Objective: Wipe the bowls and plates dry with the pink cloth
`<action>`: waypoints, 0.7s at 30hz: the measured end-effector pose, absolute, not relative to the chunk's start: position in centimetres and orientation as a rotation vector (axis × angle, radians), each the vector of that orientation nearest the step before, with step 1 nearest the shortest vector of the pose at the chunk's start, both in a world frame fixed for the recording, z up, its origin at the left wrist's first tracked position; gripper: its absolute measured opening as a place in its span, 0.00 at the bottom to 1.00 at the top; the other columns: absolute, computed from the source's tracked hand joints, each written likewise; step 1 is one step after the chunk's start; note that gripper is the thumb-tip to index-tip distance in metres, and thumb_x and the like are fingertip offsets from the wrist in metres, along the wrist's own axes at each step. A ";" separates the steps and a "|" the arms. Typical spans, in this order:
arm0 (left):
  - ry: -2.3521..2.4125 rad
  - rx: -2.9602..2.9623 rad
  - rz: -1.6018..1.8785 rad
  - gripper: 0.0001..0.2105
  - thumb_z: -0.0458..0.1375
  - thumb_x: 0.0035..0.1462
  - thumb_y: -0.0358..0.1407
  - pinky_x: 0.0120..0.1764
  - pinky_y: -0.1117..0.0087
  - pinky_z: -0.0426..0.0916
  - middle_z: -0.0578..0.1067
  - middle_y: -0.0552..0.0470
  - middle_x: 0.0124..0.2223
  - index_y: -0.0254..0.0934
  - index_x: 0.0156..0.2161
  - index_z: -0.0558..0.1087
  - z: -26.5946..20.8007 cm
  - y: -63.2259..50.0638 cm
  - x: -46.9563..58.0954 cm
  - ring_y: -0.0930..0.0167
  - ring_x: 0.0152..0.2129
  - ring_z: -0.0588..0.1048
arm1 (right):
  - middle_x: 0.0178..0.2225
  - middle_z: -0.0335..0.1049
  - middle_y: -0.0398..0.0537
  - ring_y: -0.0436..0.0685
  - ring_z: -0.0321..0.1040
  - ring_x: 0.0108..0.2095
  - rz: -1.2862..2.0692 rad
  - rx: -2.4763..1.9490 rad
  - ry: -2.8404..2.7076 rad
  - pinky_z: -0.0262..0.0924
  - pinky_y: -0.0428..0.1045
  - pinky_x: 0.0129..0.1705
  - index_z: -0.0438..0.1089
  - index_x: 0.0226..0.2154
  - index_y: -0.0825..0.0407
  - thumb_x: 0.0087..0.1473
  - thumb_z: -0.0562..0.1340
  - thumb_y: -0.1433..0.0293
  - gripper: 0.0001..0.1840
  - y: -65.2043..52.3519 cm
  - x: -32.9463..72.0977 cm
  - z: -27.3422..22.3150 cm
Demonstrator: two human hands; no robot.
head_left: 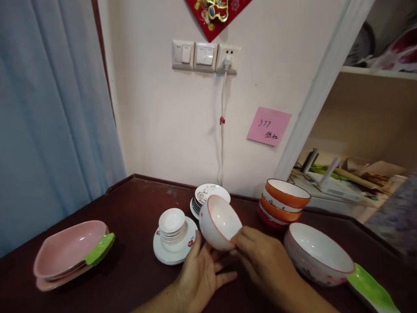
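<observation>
A white bowl (211, 224) with a red rim is tilted above the table's middle. My right hand (263, 256) pinches its rim at the lower right. Below it, my left hand (200, 278) is palm up with fingers spread; its thumb is close to the bowl's left side, and I cannot tell if it touches. Just left, small white bowls (172, 221) are stacked on white plates (190, 237) with red flowers. Behind the held bowl stands a stack of small patterned plates (213, 191), partly hidden. A larger red-rimmed white bowl (321, 256) stands right of my right hand.
Pink dishes (70, 248) with a green leaf-shaped end lie stacked at the left. Orange and white bowls (286, 200) are stacked at the back right, a green dish (371, 287) at the front right. A cord (223, 143) hangs down the wall behind the dark red table (137, 204).
</observation>
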State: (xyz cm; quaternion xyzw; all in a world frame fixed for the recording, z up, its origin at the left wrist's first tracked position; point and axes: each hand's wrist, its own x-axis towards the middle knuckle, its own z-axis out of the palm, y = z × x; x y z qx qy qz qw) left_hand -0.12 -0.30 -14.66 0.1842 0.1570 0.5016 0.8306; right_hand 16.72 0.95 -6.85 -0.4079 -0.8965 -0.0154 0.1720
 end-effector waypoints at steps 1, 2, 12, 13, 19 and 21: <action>0.324 0.385 1.066 0.34 0.42 0.58 0.58 0.48 0.54 0.63 0.76 0.37 0.49 0.32 0.56 0.67 -14.5 -0.3 -0.1 0.59 0.42 0.74 | 0.32 0.70 0.45 0.53 0.68 0.32 -0.027 -1.175 -2.550 0.56 0.45 0.32 0.70 0.32 0.49 0.56 0.57 0.76 0.08 0.4 16.8 -8.0; 0.326 0.368 1.067 0.33 0.43 0.58 0.58 0.48 0.55 0.63 0.76 0.38 0.48 0.33 0.55 0.67 -14.4 -0.4 -0.2 0.60 0.41 0.74 | 0.31 0.71 0.45 0.53 0.68 0.32 -0.012 -1.185 -2.564 0.56 0.45 0.31 0.70 0.31 0.49 0.55 0.58 0.75 0.07 0.0 16.8 -8.9; 0.400 0.314 0.948 0.28 0.46 0.60 0.53 0.46 0.56 0.64 0.79 0.39 0.45 0.33 0.52 0.72 -14.1 -0.3 -0.1 0.56 0.46 0.74 | 0.39 0.73 0.40 0.52 0.71 0.36 0.824 -0.944 -2.473 0.61 0.43 0.36 0.70 0.43 0.42 0.51 0.66 0.65 0.15 -0.9 19.4 -6.4; 0.391 0.318 0.939 0.27 0.46 0.61 0.52 0.47 0.56 0.64 0.79 0.40 0.46 0.33 0.53 0.71 -14.0 -0.3 -0.1 0.56 0.46 0.74 | 0.38 0.73 0.41 0.53 0.71 0.35 0.823 -0.965 -2.337 0.62 0.44 0.35 0.68 0.43 0.43 0.53 0.64 0.63 0.13 -1.2 19.9 -6.0; 0.271 0.308 0.948 0.27 0.45 0.62 0.49 0.49 0.61 0.63 0.78 0.42 0.50 0.34 0.58 0.66 -13.8 -0.4 0.1 0.59 0.50 0.72 | 0.62 0.51 0.64 0.73 0.50 0.61 0.071 -0.836 -2.022 0.52 0.65 0.57 0.45 0.62 0.49 0.59 0.52 0.50 0.36 -1.1 19.4 -7.4; 0.270 0.302 0.961 0.27 0.45 0.63 0.49 0.47 0.61 0.64 0.77 0.41 0.52 0.33 0.59 0.65 -13.8 -0.4 0.0 0.59 0.50 0.72 | 0.66 0.44 0.60 0.75 0.40 0.65 -0.040 -0.789 -2.264 0.46 0.70 0.59 0.44 0.64 0.48 0.58 0.54 0.52 0.37 -0.7 18.9 -8.0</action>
